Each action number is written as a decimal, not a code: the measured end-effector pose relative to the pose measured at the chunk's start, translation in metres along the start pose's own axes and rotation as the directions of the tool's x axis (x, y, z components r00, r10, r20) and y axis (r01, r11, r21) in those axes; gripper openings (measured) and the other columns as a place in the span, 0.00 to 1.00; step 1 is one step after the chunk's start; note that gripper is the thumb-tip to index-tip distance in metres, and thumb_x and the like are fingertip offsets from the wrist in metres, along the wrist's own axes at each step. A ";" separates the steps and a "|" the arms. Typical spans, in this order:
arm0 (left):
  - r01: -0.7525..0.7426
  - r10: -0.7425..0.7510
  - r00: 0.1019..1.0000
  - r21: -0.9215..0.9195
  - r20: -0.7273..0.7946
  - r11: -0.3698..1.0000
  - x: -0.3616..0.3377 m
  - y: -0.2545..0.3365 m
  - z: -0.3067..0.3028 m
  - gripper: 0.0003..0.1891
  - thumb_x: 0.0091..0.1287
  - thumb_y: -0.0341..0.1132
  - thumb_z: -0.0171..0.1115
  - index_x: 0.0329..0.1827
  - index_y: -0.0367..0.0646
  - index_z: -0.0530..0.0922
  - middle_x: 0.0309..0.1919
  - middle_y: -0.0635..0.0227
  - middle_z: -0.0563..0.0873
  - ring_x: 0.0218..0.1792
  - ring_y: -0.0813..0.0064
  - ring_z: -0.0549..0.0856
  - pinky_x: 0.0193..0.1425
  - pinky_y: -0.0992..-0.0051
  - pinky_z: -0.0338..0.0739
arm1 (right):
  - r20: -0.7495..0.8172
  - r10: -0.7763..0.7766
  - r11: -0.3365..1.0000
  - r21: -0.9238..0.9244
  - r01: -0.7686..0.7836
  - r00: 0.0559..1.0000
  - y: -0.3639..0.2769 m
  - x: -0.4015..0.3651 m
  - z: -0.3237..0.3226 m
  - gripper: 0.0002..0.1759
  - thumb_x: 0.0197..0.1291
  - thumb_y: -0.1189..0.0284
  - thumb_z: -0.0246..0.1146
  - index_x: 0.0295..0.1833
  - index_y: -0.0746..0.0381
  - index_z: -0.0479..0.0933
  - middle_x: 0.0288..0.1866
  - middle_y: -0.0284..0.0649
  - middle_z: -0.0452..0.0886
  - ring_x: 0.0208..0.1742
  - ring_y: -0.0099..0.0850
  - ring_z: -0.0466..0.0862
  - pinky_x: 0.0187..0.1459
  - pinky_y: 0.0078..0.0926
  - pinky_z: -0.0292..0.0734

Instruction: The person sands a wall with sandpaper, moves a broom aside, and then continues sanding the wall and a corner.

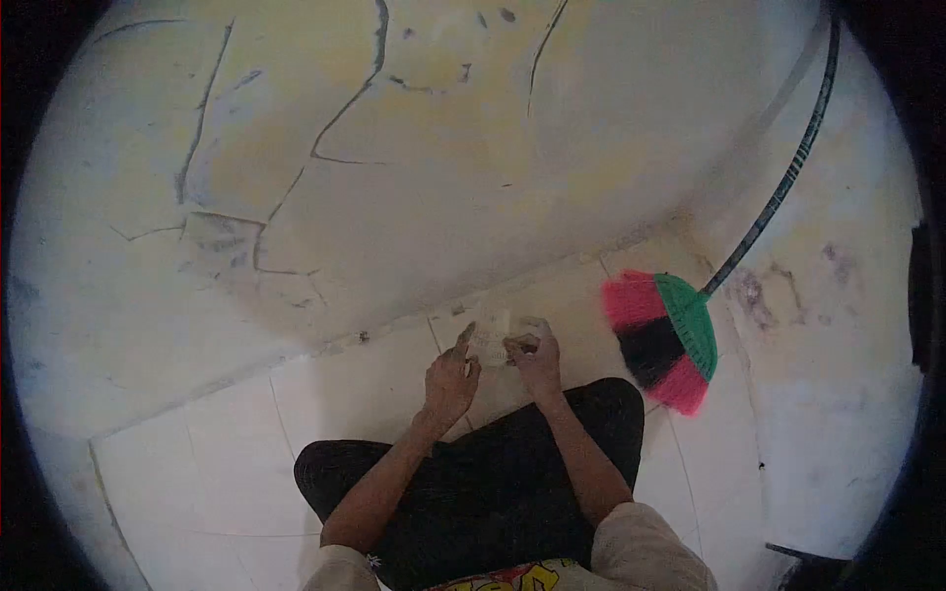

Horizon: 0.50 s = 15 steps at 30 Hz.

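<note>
Sitting w/ black trousers (483,492) nearest the cam, both forearms reach fwd over the lap. L hand (448,379) and R hand (535,360) each pinch a small pale item (491,335) betw. fingertips, just past the knees, above the white floor tiles (197,473) (cup or wrapper? too blurred to tell, contents not visible). Further R, a pink-black-green broom (670,340) stands head-down on the tiles, handle slanting up. Beyond, the cracked wall (394,197), stained yellowish, meets the floor.
</note>
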<state>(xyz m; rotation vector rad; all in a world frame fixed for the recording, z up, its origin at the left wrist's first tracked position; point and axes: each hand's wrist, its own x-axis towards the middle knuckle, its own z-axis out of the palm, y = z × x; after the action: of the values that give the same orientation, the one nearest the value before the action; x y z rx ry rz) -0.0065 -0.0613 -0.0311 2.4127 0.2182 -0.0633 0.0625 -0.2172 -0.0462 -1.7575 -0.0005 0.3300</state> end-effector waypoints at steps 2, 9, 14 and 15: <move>0.094 -0.097 0.992 0.039 0.081 0.995 0.000 0.008 -0.006 0.31 0.71 0.33 0.58 0.76 0.48 0.59 0.45 0.44 0.85 0.44 0.55 0.88 0.53 0.56 0.82 | 0.013 -0.001 1.000 0.029 0.001 1.000 0.005 0.001 0.000 0.23 0.63 0.73 0.67 0.60 0.64 0.67 0.40 0.47 0.84 0.38 0.30 0.85 0.39 0.27 0.83; 0.026 -0.026 0.999 0.016 0.036 1.000 -0.001 0.002 -0.001 0.30 0.72 0.33 0.57 0.76 0.49 0.59 0.39 0.47 0.86 0.41 0.52 0.88 0.47 0.55 0.83 | 0.020 0.020 0.999 0.037 -0.021 1.000 0.002 0.000 0.001 0.19 0.65 0.73 0.66 0.58 0.64 0.70 0.37 0.44 0.85 0.35 0.28 0.85 0.35 0.26 0.82; -0.053 0.056 0.998 0.080 -0.038 0.995 -0.002 -0.004 0.007 0.30 0.72 0.33 0.56 0.77 0.49 0.58 0.40 0.48 0.86 0.39 0.52 0.87 0.47 0.56 0.82 | 0.017 0.019 1.000 0.023 -0.019 1.000 0.000 0.000 0.000 0.17 0.64 0.74 0.66 0.56 0.63 0.71 0.37 0.44 0.84 0.36 0.28 0.85 0.36 0.26 0.81; -0.054 0.057 0.998 0.082 -0.037 0.995 -0.002 -0.003 0.005 0.30 0.72 0.33 0.56 0.77 0.49 0.58 0.40 0.48 0.86 0.39 0.52 0.87 0.47 0.56 0.82 | 0.027 -0.016 0.999 0.029 0.015 1.000 0.005 0.002 0.001 0.18 0.64 0.72 0.67 0.56 0.63 0.71 0.37 0.44 0.84 0.36 0.28 0.85 0.37 0.27 0.83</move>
<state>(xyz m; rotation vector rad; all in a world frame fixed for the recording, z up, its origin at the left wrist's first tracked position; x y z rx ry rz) -0.0088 -0.0623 -0.0369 2.5003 0.1698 0.0011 0.0635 -0.2172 -0.0516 -1.7237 -0.0288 0.3413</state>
